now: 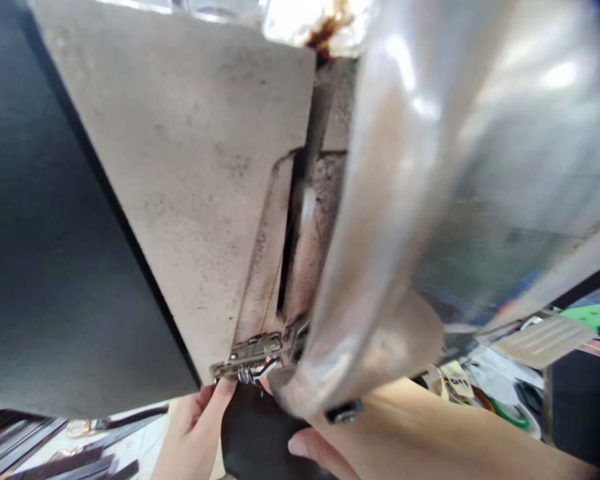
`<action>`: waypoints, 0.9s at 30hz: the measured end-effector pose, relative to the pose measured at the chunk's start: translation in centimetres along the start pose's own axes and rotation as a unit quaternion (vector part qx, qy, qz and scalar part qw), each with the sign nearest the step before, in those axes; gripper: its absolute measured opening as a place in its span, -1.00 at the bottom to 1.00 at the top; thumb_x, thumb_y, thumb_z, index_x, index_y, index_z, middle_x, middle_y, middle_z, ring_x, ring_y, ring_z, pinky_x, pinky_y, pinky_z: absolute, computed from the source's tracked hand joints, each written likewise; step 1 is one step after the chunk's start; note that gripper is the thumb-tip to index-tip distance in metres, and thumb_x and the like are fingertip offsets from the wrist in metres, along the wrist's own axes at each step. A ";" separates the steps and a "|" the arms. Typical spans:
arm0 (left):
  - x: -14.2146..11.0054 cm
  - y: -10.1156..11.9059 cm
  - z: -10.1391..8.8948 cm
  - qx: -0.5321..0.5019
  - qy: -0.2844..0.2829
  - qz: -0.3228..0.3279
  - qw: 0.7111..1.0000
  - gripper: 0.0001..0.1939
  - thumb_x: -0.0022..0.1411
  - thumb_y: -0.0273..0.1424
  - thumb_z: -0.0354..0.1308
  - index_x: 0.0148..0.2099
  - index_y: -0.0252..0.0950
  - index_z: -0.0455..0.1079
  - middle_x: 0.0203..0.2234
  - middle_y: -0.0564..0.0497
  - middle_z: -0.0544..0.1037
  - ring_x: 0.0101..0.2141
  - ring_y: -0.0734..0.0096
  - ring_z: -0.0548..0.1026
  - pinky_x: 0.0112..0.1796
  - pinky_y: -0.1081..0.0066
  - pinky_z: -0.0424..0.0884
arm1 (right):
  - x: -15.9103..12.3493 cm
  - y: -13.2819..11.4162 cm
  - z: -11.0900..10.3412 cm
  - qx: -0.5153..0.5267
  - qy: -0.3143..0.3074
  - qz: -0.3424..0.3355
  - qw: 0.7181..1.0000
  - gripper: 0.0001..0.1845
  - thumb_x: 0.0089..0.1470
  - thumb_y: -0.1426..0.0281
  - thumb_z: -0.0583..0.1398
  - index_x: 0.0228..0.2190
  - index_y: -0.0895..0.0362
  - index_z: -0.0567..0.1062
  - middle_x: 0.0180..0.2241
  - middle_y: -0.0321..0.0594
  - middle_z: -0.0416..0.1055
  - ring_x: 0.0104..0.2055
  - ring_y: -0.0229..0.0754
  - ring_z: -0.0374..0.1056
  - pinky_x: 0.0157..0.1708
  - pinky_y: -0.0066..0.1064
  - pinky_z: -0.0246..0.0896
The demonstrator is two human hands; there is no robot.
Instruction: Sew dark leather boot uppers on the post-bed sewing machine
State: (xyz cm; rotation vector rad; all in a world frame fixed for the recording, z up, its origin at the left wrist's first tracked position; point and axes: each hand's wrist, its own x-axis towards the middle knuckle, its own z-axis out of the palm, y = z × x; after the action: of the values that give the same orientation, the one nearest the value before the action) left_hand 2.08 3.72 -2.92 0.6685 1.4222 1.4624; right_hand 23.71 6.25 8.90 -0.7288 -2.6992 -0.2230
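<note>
A smooth, black, leather-like piece (260, 433) lies at the bottom centre, just below a small metal sewing-machine-like mechanism (250, 357) with a spring and clamp parts. At the left edge of the piece, my left hand (195, 420) is closed, its thumb and curled fingers up against the mechanism. My right hand (325, 450) comes in from the lower right, with its thumb over the piece. The other right fingers are mostly hidden behind the shiny curved machine part (370, 267); a fingertip shows beside the clamp.
A worn pale machine body (195, 147) fills the centre, with a dark panel (55, 233) to its left. Dark strips (75, 460) lie at the lower left. Scissors with green on the handle (515, 417) and other clutter are at the lower right.
</note>
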 end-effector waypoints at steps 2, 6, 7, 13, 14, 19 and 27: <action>0.3 -0.4 -0.2 -0.010 -0.002 -0.002 1.000 -0.35 -0.34 0.16 0.49 -0.48 -0.35 0.50 -0.65 0.09 0.49 -0.54 0.49 0.34 -0.53 0.57 0.28 | 0.1 0.1 0.1 0.026 -0.016 -0.005 1.000 -0.94 0.17 0.41 0.31 -0.27 0.03 0.59 -0.38 -0.43 0.60 -0.43 -0.22 0.51 -0.42 -0.42 0.34; 0.3 -0.4 -0.1 -0.005 -0.008 0.019 1.000 -0.35 -0.31 0.16 0.48 -0.46 -0.35 0.52 -0.61 0.09 0.51 -0.53 0.51 0.35 -0.51 0.58 0.30 | -0.3 0.0 0.6 0.052 0.044 -0.014 0.998 -0.75 0.11 0.42 0.35 -0.12 0.03 0.62 -0.34 -0.38 0.63 -0.40 -0.18 0.54 -0.35 -0.41 0.40; 0.3 -0.3 0.0 -0.005 -0.012 0.024 1.000 -0.36 -0.30 0.16 0.48 -0.44 -0.34 0.53 -0.60 0.09 0.52 -0.52 0.51 0.36 -0.49 0.58 0.33 | -0.4 0.0 0.7 0.041 0.060 -0.015 0.997 -0.67 0.10 0.41 0.36 -0.06 0.03 0.61 -0.29 -0.35 0.65 -0.39 -0.16 0.55 -0.34 -0.40 0.41; 0.5 0.5 0.2 -0.003 -0.021 0.029 0.999 -0.37 -0.31 0.16 0.47 -0.46 -0.32 0.52 -0.64 0.07 0.51 -0.48 0.38 0.45 -0.45 0.50 0.40 | 0.2 0.1 0.7 0.019 0.036 -0.029 0.999 -0.51 0.10 0.45 0.36 0.09 0.07 0.53 -0.16 -0.27 0.65 -0.41 -0.19 0.55 -0.44 -0.46 0.40; 0.4 0.7 0.3 -0.002 -0.020 0.034 0.999 -0.38 -0.30 0.16 0.48 -0.47 -0.32 0.51 -0.65 0.08 0.50 -0.48 0.38 0.44 -0.45 0.51 0.40 | 0.3 0.1 0.6 0.024 0.034 -0.029 0.999 -0.54 0.11 0.46 0.36 0.06 0.08 0.55 -0.24 -0.30 0.66 -0.45 -0.21 0.53 -0.44 -0.47 0.39; -0.6 0.9 0.6 0.015 -0.038 0.061 0.997 -0.39 -0.11 0.18 0.38 -0.32 -0.29 0.55 -0.62 0.10 0.50 -0.55 0.48 0.36 -0.41 0.53 0.41 | 0.3 -0.6 0.6 0.001 0.021 -0.014 1.000 -0.82 0.19 0.47 0.29 -0.16 0.07 0.63 -0.44 -0.40 0.59 -0.46 -0.23 0.51 -0.37 -0.44 0.39; -0.1 -0.2 -0.1 0.135 -0.068 0.096 0.984 -0.50 0.19 0.07 0.21 -0.47 -0.29 0.44 -0.62 0.07 0.37 -0.49 0.39 0.34 -0.48 0.52 0.32 | -0.3 -1.4 1.1 -0.014 0.079 -0.015 0.997 -0.74 0.15 0.45 0.33 -0.09 0.09 0.59 -0.21 -0.28 0.63 -0.25 -0.13 0.56 -0.21 -0.37 0.42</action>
State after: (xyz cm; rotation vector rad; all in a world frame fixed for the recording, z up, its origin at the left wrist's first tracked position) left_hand 2.09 3.57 -3.09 1.0815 1.4950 1.3506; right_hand 22.91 5.20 7.68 -0.6499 -2.5621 -0.3124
